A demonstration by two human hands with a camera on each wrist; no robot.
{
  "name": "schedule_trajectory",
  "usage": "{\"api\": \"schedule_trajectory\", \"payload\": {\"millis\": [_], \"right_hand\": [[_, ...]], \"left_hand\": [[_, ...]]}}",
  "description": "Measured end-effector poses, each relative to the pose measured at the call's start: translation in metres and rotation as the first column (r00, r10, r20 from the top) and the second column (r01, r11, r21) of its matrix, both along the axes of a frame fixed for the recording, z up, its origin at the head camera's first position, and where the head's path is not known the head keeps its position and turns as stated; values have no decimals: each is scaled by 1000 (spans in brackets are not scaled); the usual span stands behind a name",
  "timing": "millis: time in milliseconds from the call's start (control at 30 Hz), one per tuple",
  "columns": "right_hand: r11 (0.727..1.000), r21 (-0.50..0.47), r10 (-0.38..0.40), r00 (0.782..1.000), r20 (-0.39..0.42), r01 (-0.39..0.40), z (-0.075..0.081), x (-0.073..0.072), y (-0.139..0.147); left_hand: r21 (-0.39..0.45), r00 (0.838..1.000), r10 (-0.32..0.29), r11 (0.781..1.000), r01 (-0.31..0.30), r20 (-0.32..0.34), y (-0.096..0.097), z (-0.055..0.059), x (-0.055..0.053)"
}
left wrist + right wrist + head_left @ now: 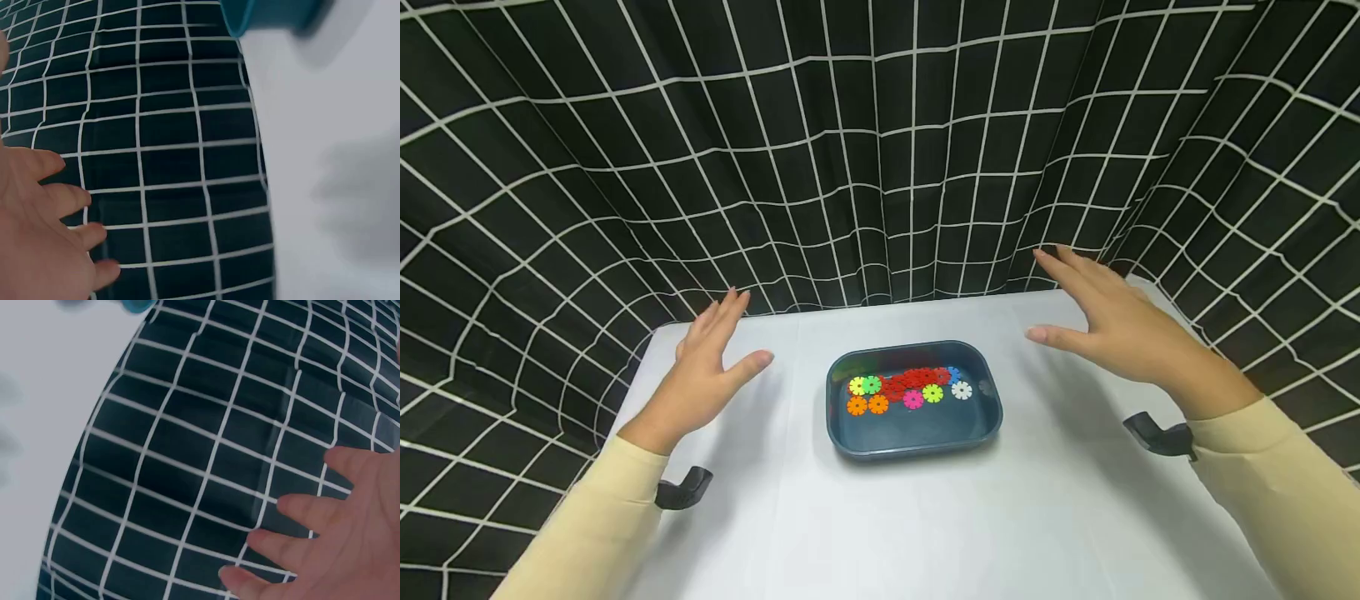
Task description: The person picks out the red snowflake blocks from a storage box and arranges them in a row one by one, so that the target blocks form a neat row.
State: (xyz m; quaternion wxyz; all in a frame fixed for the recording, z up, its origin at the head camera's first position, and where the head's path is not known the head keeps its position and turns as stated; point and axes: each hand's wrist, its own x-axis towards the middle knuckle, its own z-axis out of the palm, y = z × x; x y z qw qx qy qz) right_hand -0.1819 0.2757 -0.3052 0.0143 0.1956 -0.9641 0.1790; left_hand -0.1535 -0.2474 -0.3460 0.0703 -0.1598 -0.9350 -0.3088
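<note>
A dark blue-grey tray [917,437] with rounded corners sits on the white table. Inside it lie several small notched plastic discs: a red cluster [910,382], orange discs [857,406], a pink one [913,400], a white one [962,390], and green, yellow and blue ones. To the tray's left my left hand [706,375] hovers above the table, fingers extended and thumb apart, holding nothing. My right hand [1108,325] is raised on the tray's right side, fingers spread and likewise holding nothing. Both wrist views show the extended fingers against the curtain, with only a bit of the tray.
A black curtain with a white grid [895,167] hangs behind the table and along both sides. The white tablecloth [917,525] extends around the tray. Dark wrist-mounted pieces [683,489] stick out below each hand.
</note>
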Motion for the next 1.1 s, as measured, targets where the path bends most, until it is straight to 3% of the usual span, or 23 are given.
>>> {"api": "schedule_trajectory", "payload": {"millis": [133,233,400,467,600,667,733,867,1000,1100], "right_hand": [[984,-161,77,997,-16,-78,-4,-1,-9],[951,-282,128,991,-21,-129,-9,-2,-16],[864,-455,221,974,-43,-216,-19,-4,-28],[819,-521,257,965,-42,-241,-23,-5,-33],[722,-643,323,946,-15,-257,-32,-6,-43],[683,-684,350,937,-2,-257,-36,-8,-48],[657,-710,370,929,9,-255,-41,-11,-52],[640,-728,383,924,27,-244,-49,-15,-61],[623,-752,381,923,52,-215,-56,-17,-71],[597,-782,372,926,71,-180,-61,-19,-78]], "left_hand": [[207,999,-31,978,28,13,3,-15,1],[377,997,-67,925,50,33,7,-27,3],[625,991,-109,780,38,75,14,-50,6],[705,988,-113,709,6,105,18,-59,7],[821,974,-135,566,-76,183,30,-78,9],[854,964,-168,512,-95,208,37,-88,10],[871,952,-207,481,-101,225,45,-98,10],[897,936,-270,432,-93,227,61,-114,11],[922,927,-292,368,-118,236,72,-126,12],[934,925,-299,334,-127,233,77,-133,13]]}}
